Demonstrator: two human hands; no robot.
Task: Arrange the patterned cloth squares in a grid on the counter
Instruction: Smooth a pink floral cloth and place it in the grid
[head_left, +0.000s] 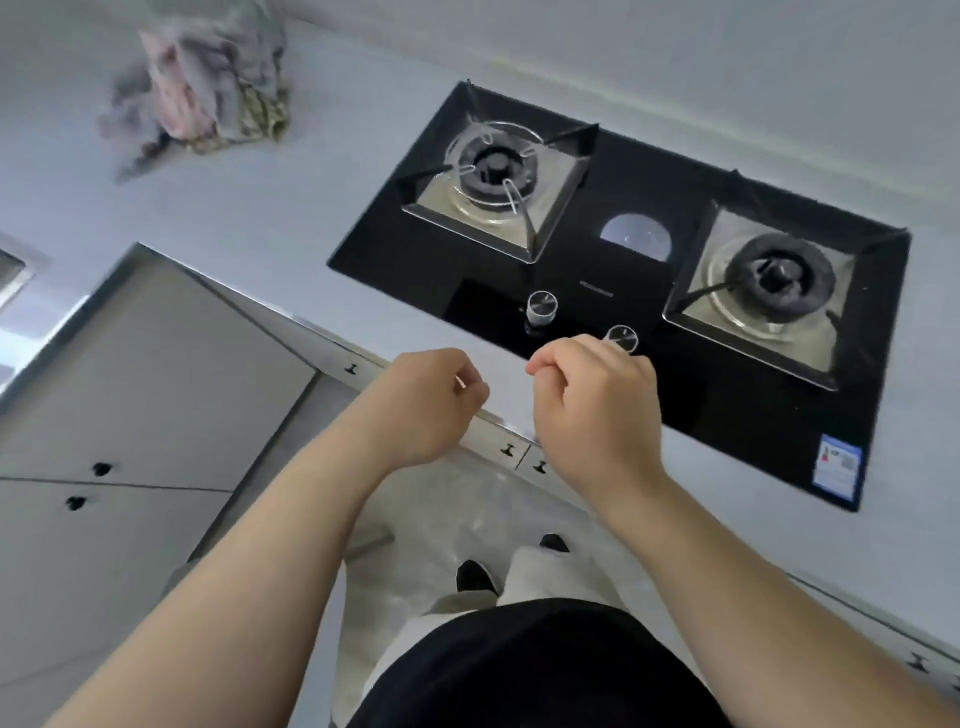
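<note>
Cloth squares: one crumpled heap, upper left of frame, on the tabletop near the back wall; none laid out yet. The heap shows no clear long axis. It lies up and left of both hands, well apart. Left hand, lower centre, is the nearer. Right hand is just beside it, over the hob's front edge by a knob. Fingers of both are curled in, holding nothing. Hob sits centre-right, off the reach line. Likely a left-hand reach first
</note>
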